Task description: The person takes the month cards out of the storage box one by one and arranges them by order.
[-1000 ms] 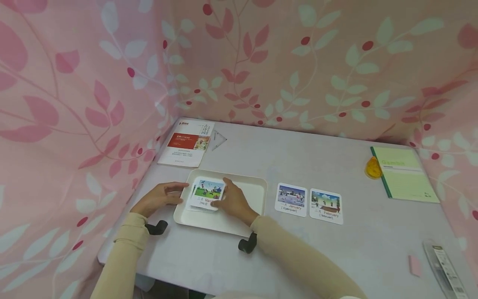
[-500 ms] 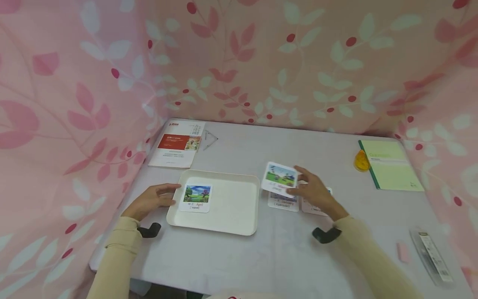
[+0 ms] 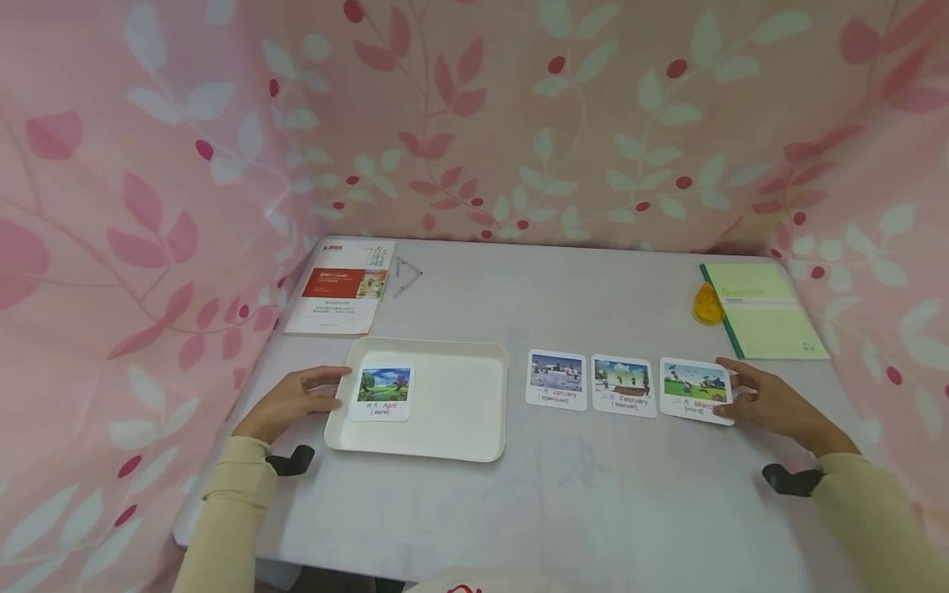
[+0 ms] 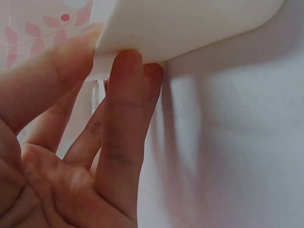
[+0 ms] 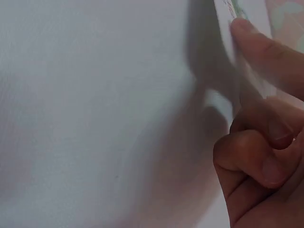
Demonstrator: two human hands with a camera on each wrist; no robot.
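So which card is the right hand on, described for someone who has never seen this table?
Start at the white tray; right of it three picture cards lie in a row on the table. The right hand touches the March card, the rightmost one, showing green grass where January and February do not.

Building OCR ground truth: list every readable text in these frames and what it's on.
"January": first card in the row.
"February": second card.
"March", partly covered: third card, held by the right hand.
"April": card in the tray; left hand holds the tray.
Booklet and green notebook: print too small to read.
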